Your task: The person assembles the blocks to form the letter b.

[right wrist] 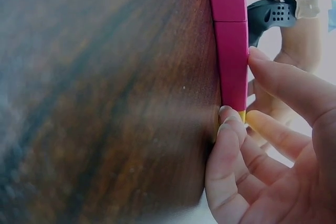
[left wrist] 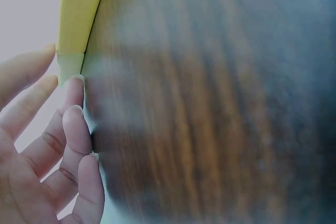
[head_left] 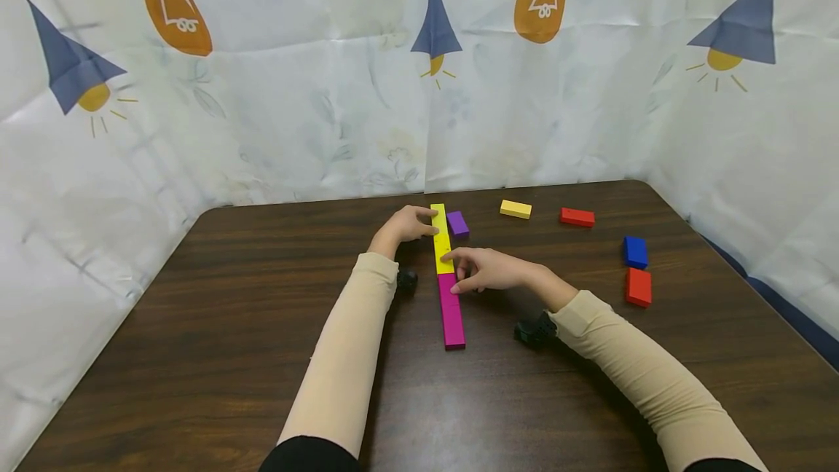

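A straight row runs away from me in the head view: yellow blocks (head_left: 442, 250) at the far part, magenta blocks (head_left: 452, 323) at the near part, end to end. Beside the far yellow end, my left hand (head_left: 408, 226) touches the row with its fingertips. In the left wrist view those fingertips meet the yellow block (left wrist: 80, 19) near a seam. My right hand (head_left: 493, 269) is at the row's right side, index finger on yellow and thumb on magenta. The right wrist view shows the thumb on the magenta block (right wrist: 231, 61) and other fingertips along its lower side.
A purple block (head_left: 457, 224) lies just right of the yellow end. Farther right are a loose yellow block (head_left: 515, 210), a red block (head_left: 577, 218), a blue block (head_left: 635, 252) and another red block (head_left: 639, 288). A printed curtain (head_left: 314, 115) hangs behind the wooden table (head_left: 216, 326).
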`<state>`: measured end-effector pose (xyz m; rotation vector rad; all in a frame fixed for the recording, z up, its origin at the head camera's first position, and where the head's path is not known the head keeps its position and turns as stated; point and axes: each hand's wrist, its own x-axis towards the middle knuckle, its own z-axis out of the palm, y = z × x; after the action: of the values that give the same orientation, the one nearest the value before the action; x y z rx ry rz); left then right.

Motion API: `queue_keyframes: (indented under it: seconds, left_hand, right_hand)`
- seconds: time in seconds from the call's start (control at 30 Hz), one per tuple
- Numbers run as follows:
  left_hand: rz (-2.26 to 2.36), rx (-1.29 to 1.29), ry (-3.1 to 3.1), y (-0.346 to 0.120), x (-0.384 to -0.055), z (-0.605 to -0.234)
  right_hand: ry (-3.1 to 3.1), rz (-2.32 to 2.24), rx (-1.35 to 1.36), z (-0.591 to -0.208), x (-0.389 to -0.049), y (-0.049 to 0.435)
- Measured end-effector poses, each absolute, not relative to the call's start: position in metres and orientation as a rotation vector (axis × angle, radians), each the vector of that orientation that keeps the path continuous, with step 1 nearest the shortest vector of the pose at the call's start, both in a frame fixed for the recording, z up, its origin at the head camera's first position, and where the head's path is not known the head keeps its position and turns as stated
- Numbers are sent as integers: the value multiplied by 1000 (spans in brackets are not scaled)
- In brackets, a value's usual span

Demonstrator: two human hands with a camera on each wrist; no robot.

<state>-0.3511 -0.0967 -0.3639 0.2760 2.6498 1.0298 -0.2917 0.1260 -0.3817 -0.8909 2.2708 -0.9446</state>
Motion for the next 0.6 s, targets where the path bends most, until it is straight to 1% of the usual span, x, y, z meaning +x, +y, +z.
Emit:
queue_keyframes:
  seconds: [0.1, 0.17, 0.27, 0.6]
  left_hand:
    - [1017, 288, 2644, -98, -351, -364]
    - [1013, 306, 2635, -99, -351, -364]
    - [1018, 348, 2607, -103, -350, -363]
    - [1056, 381, 2544, -119, -343, -359]
  right_hand:
    - [2286, -940, -878, -381, -290, 125]
    - [2276, -953, -838, -371, -281, 123]
    - [2275, -976, -822, -370, -279, 123]
    - [2232, -1091, -868, -374, -285, 129]
